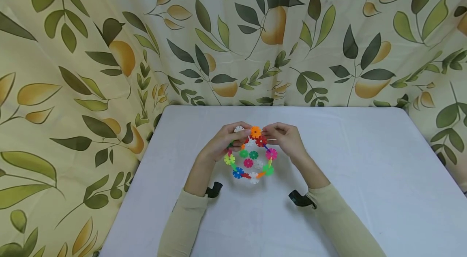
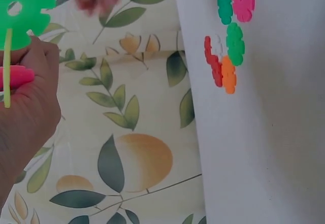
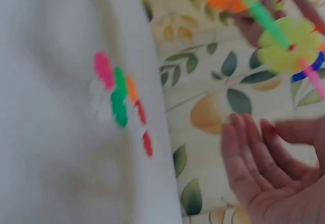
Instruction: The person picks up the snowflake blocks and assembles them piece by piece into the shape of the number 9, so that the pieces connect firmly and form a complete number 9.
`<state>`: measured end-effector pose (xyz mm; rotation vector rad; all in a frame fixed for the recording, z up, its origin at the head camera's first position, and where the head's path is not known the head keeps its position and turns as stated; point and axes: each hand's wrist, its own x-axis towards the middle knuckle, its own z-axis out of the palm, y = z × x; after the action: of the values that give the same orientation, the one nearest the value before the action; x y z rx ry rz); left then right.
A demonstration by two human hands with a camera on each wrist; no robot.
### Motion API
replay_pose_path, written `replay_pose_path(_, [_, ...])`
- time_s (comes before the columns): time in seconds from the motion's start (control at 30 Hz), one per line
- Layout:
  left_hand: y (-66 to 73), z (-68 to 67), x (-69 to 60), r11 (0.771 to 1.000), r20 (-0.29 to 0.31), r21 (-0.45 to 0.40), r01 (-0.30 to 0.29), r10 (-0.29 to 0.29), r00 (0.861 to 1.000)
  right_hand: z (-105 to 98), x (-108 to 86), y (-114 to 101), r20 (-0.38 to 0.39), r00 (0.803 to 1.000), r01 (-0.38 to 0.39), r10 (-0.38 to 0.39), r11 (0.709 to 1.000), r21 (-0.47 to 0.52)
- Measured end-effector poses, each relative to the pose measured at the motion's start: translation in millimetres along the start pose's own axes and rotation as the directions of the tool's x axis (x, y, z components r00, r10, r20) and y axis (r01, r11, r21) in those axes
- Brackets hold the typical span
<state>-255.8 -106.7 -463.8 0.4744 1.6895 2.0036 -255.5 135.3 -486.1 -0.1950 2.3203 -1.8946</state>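
Note:
My left hand [image 1: 220, 143] pinches a ring of interlocked plastic snowflake discs [image 1: 271, 154] in many colours, held up above the table. At the ring's top sits an orange disc [image 1: 255, 132], with a red disc [image 1: 261, 141] below it. Close to the ring's right side is my right hand [image 1: 288, 140]; in the right wrist view its fingers [image 3: 241, 153] are loosely bent with nothing between them. In the left wrist view a green disc [image 2: 30, 18] of the ring hides part of the left fingers.
Several loose discs lie on the white table [image 1: 365, 168], seen through the ring: a pink disc [image 1: 248, 163], a green disc [image 1: 253, 154], white, orange and red ones. A leaf-patterned curtain [image 1: 233, 46] hangs behind the table. Black wrist mounts [image 1: 301, 199] stick out below the sleeves.

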Motion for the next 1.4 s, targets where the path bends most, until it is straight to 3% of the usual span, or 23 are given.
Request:
replay_pose_path(0.07, [-0.1, -0.2, -0.3, 1.000, -0.014, 0.010, -0.007, 0.007, 1.000, 1, 3.3, 10, 0.053, 0.998, 0.034, -0.026, 0.986, -0.166])
replay_pose_path(0.13, [-0.1, -0.8, -1.0, 0.999, -0.027, 0.037, -0.022, 0.023, 0.999, 2, 4.9, 20, 0.129, 0.990, 0.093, -0.052, 0.938, -0.333])
replay_pose_path(0.2, [0.2, -1.9, -1.5, 0.997, -0.042, 0.072, -0.036, 0.040, 0.998, 5, 4.6, 28, 0.214, 0.974, 0.160, -0.070, 0.884, -0.439])
replay_pose_path(0.3, [1.1, -3.9, -1.6, 0.990, -0.061, 0.129, -0.052, 0.061, 0.996, 10, 1.2, 37, 0.314, 0.944, 0.244, -0.097, 0.846, -0.473])
replay_pose_path(0.4, [2.8, -6.0, -1.3, 0.990, -0.078, 0.133, -0.052, 0.062, 0.995, 14, -2.6, 42, 0.357, 0.924, 0.297, -0.139, 0.849, -0.438])
replay_pose_path(0.5, [5.0, -8.0, -1.5, 0.993, -0.079, 0.111, -0.050, 0.059, 0.995, 18, -5.0, 43, 0.366, 0.915, 0.330, -0.169, 0.835, -0.441])
replay_pose_path(0.7, [8.4, -12.6, -3.6, 0.989, -0.066, 0.135, -0.054, 0.064, 0.996, 18, -5.9, 40, 0.337, 0.923, 0.348, -0.187, 0.780, -0.520])
replay_pose_path(0.9, [10.1, -14.7, -6.3, 0.986, -0.062, 0.157, -0.050, 0.061, 0.996, 10, 1.5, 38, 0.279, 0.957, 0.238, -0.080, 0.767, -0.596])
replay_pose_path(0.97, [10.0, -14.7, -6.8, 0.986, -0.064, 0.162, -0.045, 0.056, 0.996, 5, 3.6, 35, 0.249, 0.965, 0.215, -0.077, 0.776, -0.594])
replay_pose_path(1.07, [9.3, -14.6, -6.5, 0.984, -0.071, 0.174, -0.043, 0.057, 0.996, -4, 3.3, 25, 0.161, 0.981, 0.180, -0.112, 0.838, -0.516])
replay_pose_path(1.17, [8.3, -13.4, -5.7, 0.982, -0.075, 0.185, -0.035, 0.049, 0.996, -10, 2.5, 14, 0.071, 0.986, 0.165, -0.149, 0.927, -0.337])
replay_pose_path(1.23, [6.7, -12.6, -4.6, 0.981, -0.073, 0.191, -0.023, 0.038, 0.997, -11, 1.6, 7, 0.050, 0.986, 0.165, -0.159, 0.969, -0.184])
replay_pose_path(1.3, [5.6, -11.0, -3.7, 0.981, -0.066, 0.193, -0.012, 0.025, 0.997, -10, 0.5, 1, 0.051, 0.987, 0.155, -0.153, 0.987, -0.045])
replay_pose_path(1.4, [3.8, -9.0, -2.4, 0.981, -0.058, 0.192, 0.003, 0.008, 0.998, -6, -2.7, -7, 0.064, 0.987, 0.145, -0.150, 0.987, 0.075])
